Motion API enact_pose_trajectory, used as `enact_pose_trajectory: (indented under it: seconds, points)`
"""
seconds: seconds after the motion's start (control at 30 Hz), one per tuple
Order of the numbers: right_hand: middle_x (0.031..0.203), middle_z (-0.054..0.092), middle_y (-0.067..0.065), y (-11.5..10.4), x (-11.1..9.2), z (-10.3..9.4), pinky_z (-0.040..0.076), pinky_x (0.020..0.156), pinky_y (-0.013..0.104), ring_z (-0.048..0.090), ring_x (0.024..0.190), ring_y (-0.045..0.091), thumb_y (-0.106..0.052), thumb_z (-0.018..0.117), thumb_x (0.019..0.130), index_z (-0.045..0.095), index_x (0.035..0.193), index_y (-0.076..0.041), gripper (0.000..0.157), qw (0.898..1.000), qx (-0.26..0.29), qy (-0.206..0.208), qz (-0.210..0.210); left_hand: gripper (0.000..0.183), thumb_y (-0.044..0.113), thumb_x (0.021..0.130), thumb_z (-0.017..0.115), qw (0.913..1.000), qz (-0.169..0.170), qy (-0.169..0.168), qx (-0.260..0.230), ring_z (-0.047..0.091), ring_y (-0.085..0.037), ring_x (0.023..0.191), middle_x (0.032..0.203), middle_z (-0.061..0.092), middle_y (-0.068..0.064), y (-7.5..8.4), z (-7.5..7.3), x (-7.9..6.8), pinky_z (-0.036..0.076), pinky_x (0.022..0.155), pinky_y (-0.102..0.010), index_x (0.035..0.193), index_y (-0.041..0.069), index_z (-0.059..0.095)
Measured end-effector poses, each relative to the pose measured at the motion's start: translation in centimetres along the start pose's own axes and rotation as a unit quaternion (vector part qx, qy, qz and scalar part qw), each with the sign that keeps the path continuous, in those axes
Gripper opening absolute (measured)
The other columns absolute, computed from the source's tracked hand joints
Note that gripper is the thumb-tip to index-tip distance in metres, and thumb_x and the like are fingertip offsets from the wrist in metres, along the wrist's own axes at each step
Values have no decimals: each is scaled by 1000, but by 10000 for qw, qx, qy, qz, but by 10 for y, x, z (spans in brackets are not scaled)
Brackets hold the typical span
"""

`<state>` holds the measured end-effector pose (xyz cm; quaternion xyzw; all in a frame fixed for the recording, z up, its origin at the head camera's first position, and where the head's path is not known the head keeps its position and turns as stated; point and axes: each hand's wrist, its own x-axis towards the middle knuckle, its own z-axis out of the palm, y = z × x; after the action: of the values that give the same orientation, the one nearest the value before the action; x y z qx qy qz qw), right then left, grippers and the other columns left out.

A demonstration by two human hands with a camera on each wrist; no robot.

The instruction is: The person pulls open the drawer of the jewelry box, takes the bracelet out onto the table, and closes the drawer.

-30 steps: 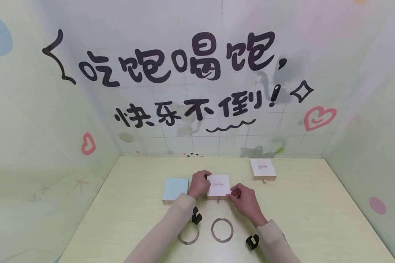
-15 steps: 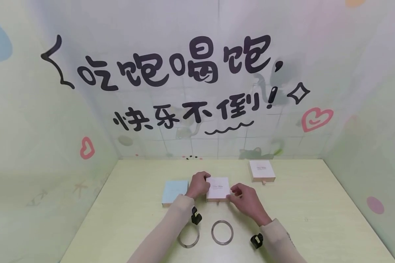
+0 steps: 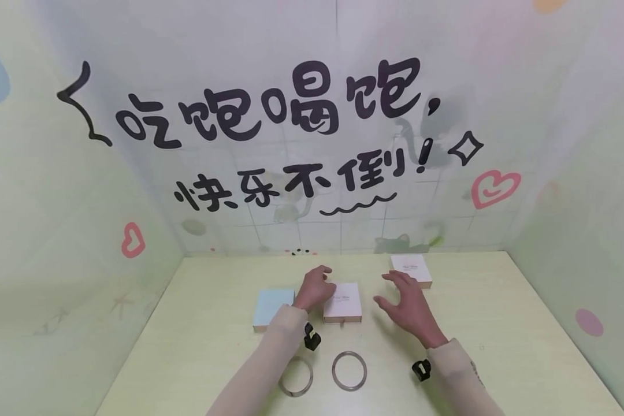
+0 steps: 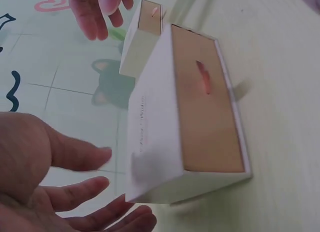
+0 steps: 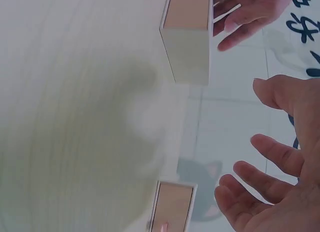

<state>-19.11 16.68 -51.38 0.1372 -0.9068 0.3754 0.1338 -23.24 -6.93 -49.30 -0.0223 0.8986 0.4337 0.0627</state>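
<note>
A white box (image 3: 343,305) with small lettering lies flat at mid table. Its tan end (image 4: 207,117) carries a pink ribbon tab (image 4: 204,77). My left hand (image 3: 314,290) hovers at the box's left side, thumb apart from the fingers, holding nothing. In the left wrist view the fingertips are beside the box; whether they touch it I cannot tell. My right hand (image 3: 409,306) is off to the right of it, fingers spread and nothing held. Nearer me lie two greyish bangles, a right bangle (image 3: 349,389) and a left bangle (image 3: 294,394) partly behind my left sleeve.
A light blue box (image 3: 270,309) lies left of the white one, partly covered by my left arm. Behind my right hand stands another white box (image 3: 415,267) near the back wall. Printed walls enclose the pale table (image 3: 187,346) on the left, right and back.
Both hands have come off the middle box. The right hand has moved right and opened wider; the left has loosened and lifted slightly. The head view has shifted a little.
</note>
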Motion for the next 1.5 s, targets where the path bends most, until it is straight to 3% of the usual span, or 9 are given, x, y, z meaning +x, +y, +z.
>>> enact_pose_trajectory:
  seconds: [0.2, 0.37, 0.57, 0.8, 1.13, 1.33, 1.5]
  points:
    - [148, 50, 27, 17, 3, -14, 37, 111, 65, 43, 137, 49, -23, 78, 90, 59, 136, 3, 56, 9990, 14, 211, 384, 51, 23, 96, 68, 9993, 370, -58, 14, 56, -39, 127, 140, 56, -23, 14, 8, 12, 49, 104, -53, 140, 2, 56]
    - [151, 44, 30, 29, 7, -26, 35, 111, 65, 39, 137, 53, -24, 72, 95, 53, 142, 4, 59, 9935, 208, 324, 1070, 54, 32, 98, 66, 9970, 714, -292, 66, 53, -36, 133, 145, 54, -20, 28, 15, 26, 46, 109, -53, 143, 4, 55]
    - [149, 41, 34, 41, 12, -37, 37, 110, 62, 41, 135, 50, -30, 65, 99, 44, 149, 5, 64, 9767, 459, 461, 2047, 53, 34, 101, 63, 9914, 1085, -705, 186, 48, -34, 142, 150, 54, -15, 46, 23, 43, 42, 114, -49, 146, 7, 54]
    - [146, 44, 35, 54, 14, -35, 44, 107, 58, 48, 134, 50, -33, 60, 100, 41, 149, 8, 67, 9552, 769, 453, 2821, 54, 33, 102, 61, 9879, 989, -1150, 326, 50, -33, 141, 151, 54, -15, 57, 42, 56, 45, 113, -46, 149, 9, 50]
    - [135, 55, 34, 66, 16, -26, 48, 98, 53, 54, 122, 45, -34, 59, 100, 48, 142, 11, 63, 9393, 855, 592, 3269, 52, 27, 104, 57, 9790, 1153, -1339, 1017, 51, -29, 141, 151, 54, -15, 74, 73, 72, 44, 114, -40, 151, 6, 48]
    - [120, 65, 32, 69, 19, -22, 49, 75, 33, 62, 105, 40, -31, 62, 98, 59, 129, 12, 54, 9402, 691, 962, 3193, 54, 23, 105, 56, 9722, 1299, -1415, 1338, 49, -30, 143, 154, 51, -16, 83, 83, 76, 43, 116, -40, 153, 2, 43]
    - [114, 67, 31, 71, 19, -21, 44, 68, 25, 64, 99, 38, -29, 65, 97, 63, 123, 11, 48, 9391, 627, 1098, 3195, 58, 20, 104, 57, 9685, 1377, -1433, 1501, 43, -29, 148, 160, 44, -15, 86, 92, 78, 36, 121, -37, 155, 0, 39]
